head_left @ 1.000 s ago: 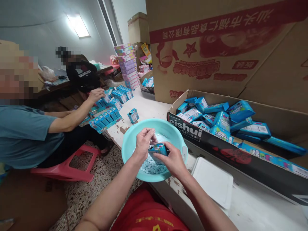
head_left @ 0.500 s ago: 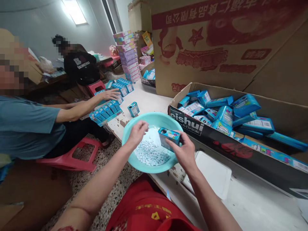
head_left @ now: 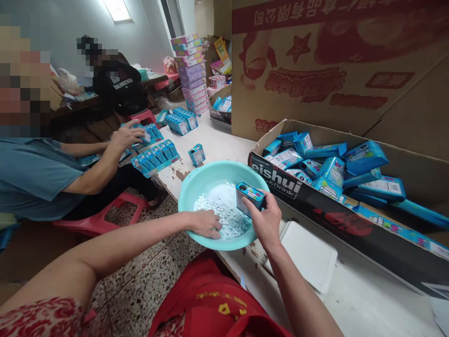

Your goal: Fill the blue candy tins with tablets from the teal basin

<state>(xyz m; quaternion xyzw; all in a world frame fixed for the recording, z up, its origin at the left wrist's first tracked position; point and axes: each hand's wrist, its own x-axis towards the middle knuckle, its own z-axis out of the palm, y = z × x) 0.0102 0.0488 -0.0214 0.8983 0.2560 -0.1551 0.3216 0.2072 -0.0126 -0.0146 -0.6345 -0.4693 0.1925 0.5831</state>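
A turquoise plastic basin [head_left: 219,245] holds small pale mint-like candies [head_left: 229,213] and some white powder. My left hand [head_left: 205,223] reaches into it over the left rim, palm down, with fingers slightly apart among the candies; the fingertips are partly buried. My right hand [head_left: 267,216] grips a small blue candy box [head_left: 249,199] above the basin's right side. The box has a round dark hole in its top, near the left end. Just beyond the basin, another blue box [head_left: 197,155] with a hole in its top stands on the table.
At right, a long black carton [head_left: 326,220] holds many blue boxes. A white lid [head_left: 308,256] lies beside the basin. A person in a blue shirt [head_left: 38,178] handles blue boxes at left; rows of boxes [head_left: 157,157] stand near them. A tall brown carton [head_left: 315,70] rises behind.
My left hand has gone down from above the basin into the candies. My right hand keeps the box in nearly the same place. The neighbour's hand has drawn back leftward with a box.
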